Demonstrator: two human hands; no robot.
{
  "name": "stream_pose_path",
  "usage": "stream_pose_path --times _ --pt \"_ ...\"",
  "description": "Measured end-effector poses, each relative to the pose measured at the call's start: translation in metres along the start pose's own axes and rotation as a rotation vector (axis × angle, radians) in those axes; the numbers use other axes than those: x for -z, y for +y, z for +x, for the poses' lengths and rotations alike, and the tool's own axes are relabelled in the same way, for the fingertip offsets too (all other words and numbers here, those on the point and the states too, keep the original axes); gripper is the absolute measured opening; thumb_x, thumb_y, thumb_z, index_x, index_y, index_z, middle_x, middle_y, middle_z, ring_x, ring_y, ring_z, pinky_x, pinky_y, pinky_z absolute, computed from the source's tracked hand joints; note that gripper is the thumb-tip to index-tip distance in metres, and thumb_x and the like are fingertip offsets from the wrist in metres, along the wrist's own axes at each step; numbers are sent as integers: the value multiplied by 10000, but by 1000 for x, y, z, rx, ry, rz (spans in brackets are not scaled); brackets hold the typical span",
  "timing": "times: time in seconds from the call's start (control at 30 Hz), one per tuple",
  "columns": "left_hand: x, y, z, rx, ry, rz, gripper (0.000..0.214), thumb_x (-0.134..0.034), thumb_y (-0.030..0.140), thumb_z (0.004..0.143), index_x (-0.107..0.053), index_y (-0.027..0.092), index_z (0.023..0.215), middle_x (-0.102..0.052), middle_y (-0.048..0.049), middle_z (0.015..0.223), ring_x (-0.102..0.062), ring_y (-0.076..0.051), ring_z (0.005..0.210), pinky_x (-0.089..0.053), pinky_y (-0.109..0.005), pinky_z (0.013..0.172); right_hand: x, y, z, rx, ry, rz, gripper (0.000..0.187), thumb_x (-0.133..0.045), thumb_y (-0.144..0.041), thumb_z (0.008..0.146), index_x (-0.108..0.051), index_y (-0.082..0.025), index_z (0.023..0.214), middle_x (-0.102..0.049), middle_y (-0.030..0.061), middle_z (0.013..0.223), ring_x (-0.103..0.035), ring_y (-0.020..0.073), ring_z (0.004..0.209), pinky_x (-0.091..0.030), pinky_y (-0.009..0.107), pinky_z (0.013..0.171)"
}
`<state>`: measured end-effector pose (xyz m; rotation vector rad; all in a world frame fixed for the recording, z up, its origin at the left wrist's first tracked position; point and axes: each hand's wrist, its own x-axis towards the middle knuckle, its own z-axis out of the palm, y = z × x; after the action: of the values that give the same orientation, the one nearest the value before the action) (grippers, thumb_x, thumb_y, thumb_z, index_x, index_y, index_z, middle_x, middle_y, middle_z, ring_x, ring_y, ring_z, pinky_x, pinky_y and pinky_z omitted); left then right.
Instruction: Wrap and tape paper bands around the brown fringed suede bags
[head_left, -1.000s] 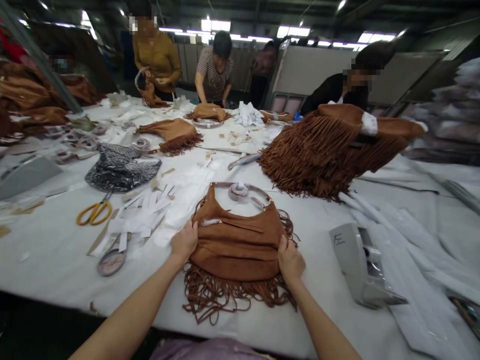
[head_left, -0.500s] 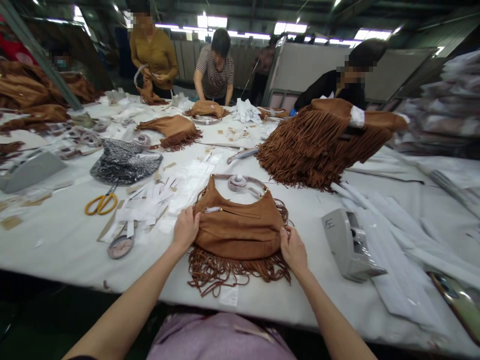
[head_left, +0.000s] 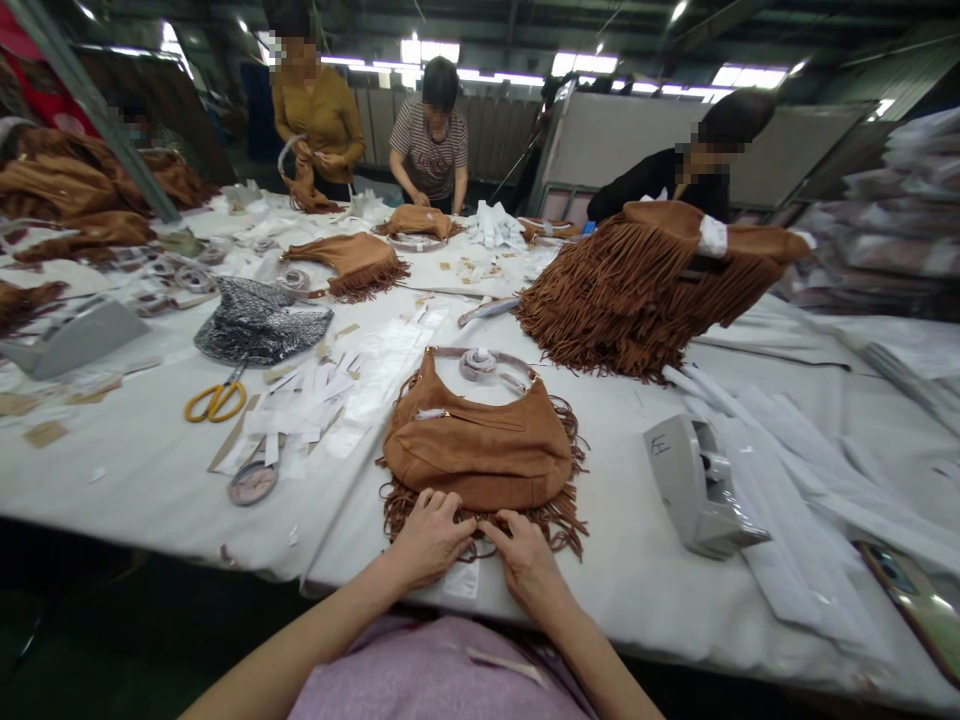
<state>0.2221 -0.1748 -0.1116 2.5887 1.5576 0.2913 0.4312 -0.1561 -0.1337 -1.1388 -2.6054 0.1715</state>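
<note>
A brown suede fringed bag (head_left: 480, 440) lies flat on the white table (head_left: 135, 480) in front of me, its wrapped handle (head_left: 480, 362) at the far side. My left hand (head_left: 429, 540) and my right hand (head_left: 525, 560) rest side by side on the fringe (head_left: 559, 515) at the bag's near edge, fingers spread over the strands. A small white paper label (head_left: 463, 578) lies on the table between my wrists.
Yellow-handled scissors (head_left: 216, 400), white paper strips (head_left: 307, 400) and a grey speckled bag (head_left: 259, 325) lie to the left. A grey tape dispenser (head_left: 694, 480) sits to the right. A pile of fringed bags (head_left: 645, 280) stands behind. Other people work along the far side.
Both hands left the bag's sides and came together at its near edge, onto the fringe. The bag now lies a little farther from the table edge.
</note>
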Motion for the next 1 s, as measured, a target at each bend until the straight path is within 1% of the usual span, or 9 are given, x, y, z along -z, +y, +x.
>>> stream_pose_path --times 0.13,0.23,0.33,0.47,0.57,0.7,0.87,0.93,1.0 --pt "-6 -7 -13 61 23 21 243 -421 389 935 -613 244 896 -500 -64 931 -442 -238 896 -357 -396 803 -2 8 -5 39 -92 -109 553 -497 -26 774 -573 -315 1240 -564 106 1142 -510 228 981 -400 338 795" --pt "-13 -16 -32 128 71 -13 223 -457 351 924 -588 214 808 -501 -64 934 -445 -232 896 -374 -396 805 1 16 -10 31 -81 -124 491 -503 -46 783 -609 -300 1191 -575 104 1119 -508 225 976 -388 340 819" --pt "-19 -23 -54 180 134 -76 160 -469 279 918 -579 196 837 -514 -72 996 -453 -227 925 -394 -389 815 4 23 -18 18 -55 -127 463 -474 -41 787 -623 -265 1165 -586 106 1124 -514 219 985 -388 338 832" --pt "-22 -26 -81 201 199 -122 136 -456 230 914 -582 196 954 -521 -86 1144 -457 -233 991 -407 -409 855 3 29 -29 2 -10 -117 517 -423 17 734 -620 -205 1157 -599 107 1152 -522 211 1050 -397 325 849" --pt "-20 -22 -89 234 271 -120 136 -466 236 903 -597 204 904 -533 -88 1160 -461 -240 1002 -402 -441 877 1 29 -33 -12 54 -67 543 -382 39 702 -617 -184 1137 -600 106 1159 -527 201 1072 -421 323 861" --pt "-13 -10 -76 286 375 -147 142 -491 269 891 -606 200 845 -538 -104 1153 -460 -259 1006 -387 -474 894 4 21 -29 -67 185 47 465 -351 19 722 -625 -185 1037 -618 94 1069 -560 198 1002 -471 341 816" --pt "-14 12 -37 243 324 -247 204 -531 323 859 -618 238 1023 -546 -96 1115 -471 -273 1014 -377 -488 901 0 2 -17 -104 277 87 313 -413 -113 827 -598 -198 1065 -630 88 973 -594 216 913 -513 386 789" --pt "-16 6 -20 246 317 -243 225 -533 380 848 -629 260 1013 -547 -103 1100 -495 -282 998 -394 -498 867 -11 -2 -10 -119 329 83 266 -511 -246 829 -607 -240 1078 -637 92 945 -617 244 868 -541 407 732" --pt "-13 -22 -2 145 328 -211 220 -519 445 848 -653 312 961 -543 -105 1117 -530 -276 977 -424 -476 788 -28 4 12 -111 472 76 339 -586 -381 757 -622 -356 1093 -646 84 904 -641 288 798 -553 428 583"
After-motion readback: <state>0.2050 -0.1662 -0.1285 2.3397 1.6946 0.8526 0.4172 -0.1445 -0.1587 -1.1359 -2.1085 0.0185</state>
